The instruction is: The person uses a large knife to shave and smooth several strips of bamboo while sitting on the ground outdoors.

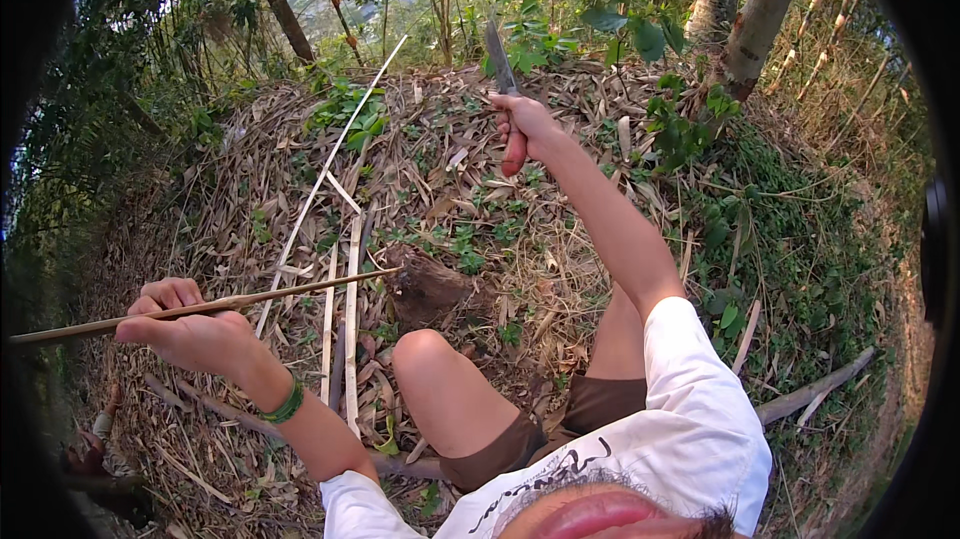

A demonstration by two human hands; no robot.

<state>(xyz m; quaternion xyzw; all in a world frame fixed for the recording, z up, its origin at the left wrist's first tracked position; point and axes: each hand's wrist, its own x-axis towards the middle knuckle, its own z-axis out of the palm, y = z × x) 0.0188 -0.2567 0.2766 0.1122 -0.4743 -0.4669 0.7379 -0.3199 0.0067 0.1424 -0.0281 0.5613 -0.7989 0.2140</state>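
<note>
My left hand, palm turned up and a green band at its wrist, has its fingers curled round a long thin bamboo strip. The strip runs from the left edge to a tip just over a dark wood stump; whether it touches the stump I cannot tell. Raised well forward of the stump, my right hand grips a knife by its reddish handle. The blade points up and away, apart from the strip.
Pale split bamboo lengths lie between my left hand and the stump. A longer pale strip reaches toward the far bushes. Dry leaves cover the ground. Tree trunks stand at the far right, and a branch lies near my right side.
</note>
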